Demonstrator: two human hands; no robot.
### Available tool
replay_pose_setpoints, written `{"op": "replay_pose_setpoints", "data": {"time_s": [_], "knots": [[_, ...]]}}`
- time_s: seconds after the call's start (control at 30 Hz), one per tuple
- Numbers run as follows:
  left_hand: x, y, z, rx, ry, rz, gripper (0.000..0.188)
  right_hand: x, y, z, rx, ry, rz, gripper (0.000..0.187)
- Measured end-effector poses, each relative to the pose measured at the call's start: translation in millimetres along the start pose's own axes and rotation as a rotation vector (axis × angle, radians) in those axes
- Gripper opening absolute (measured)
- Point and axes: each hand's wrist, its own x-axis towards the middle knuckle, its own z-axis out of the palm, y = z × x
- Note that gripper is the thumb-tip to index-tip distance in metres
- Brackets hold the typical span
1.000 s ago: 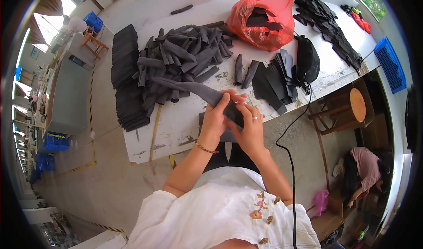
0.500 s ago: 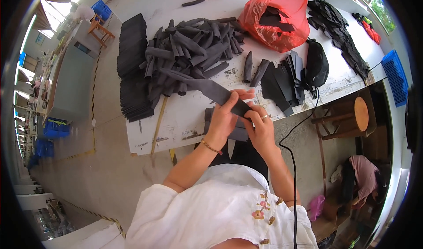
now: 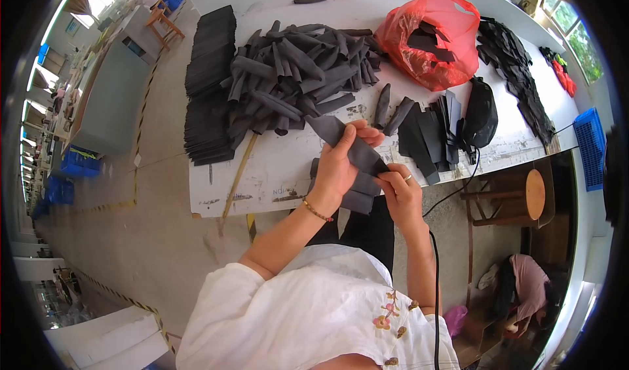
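Observation:
A dark grey fabric strip (image 3: 364, 155) stretches between my hands, just above the near edge of the white table (image 3: 275, 167). My left hand (image 3: 337, 172) is closed on its middle, thumb on top and fingers behind. My right hand (image 3: 402, 196) pinches the lower right end. The strip's far end points toward a heap of loosely rolled grey strips (image 3: 301, 68). Below the held strip, flat grey pieces (image 3: 358, 198) lie at the table edge, partly covered by my hands. Two rolled pieces (image 3: 398, 116) rest to the right of the heap.
Left of the heap stands a long stack of black strips (image 3: 208, 88). At the right are a red plastic bag (image 3: 429, 49) with dark pieces, flat black pieces (image 3: 426, 140), a black pouch-like object (image 3: 481, 114) and a black cord (image 3: 435, 272). A wooden stool (image 3: 534, 194) stands beyond the table edge.
The strip's far end has swung away from the heap and now hangs shorter past my left hand. My right hand has shifted slightly right and down along it. The view has tilted a little.

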Motion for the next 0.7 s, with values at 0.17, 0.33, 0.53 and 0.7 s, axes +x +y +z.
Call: {"op": "replay_pose_setpoints", "data": {"time_s": [0.17,0.33,0.53,0.7], "knots": [[-6,-9,5,0.010,0.011,0.026,0.030,9,1,2,0.036,0.034,-0.052,0.015],[-15,-18,7,-0.030,0.024,-0.071,0.029,14,2,5,0.052,0.027,-0.107,0.013],[-16,-18,4,-0.035,0.043,-0.054,0.027,12,1,9,0.050,0.023,-0.080,0.014],[-16,-18,2,-0.020,0.051,-0.026,0.027,15,1,14,0.073,0.024,-0.093,0.015]]}}
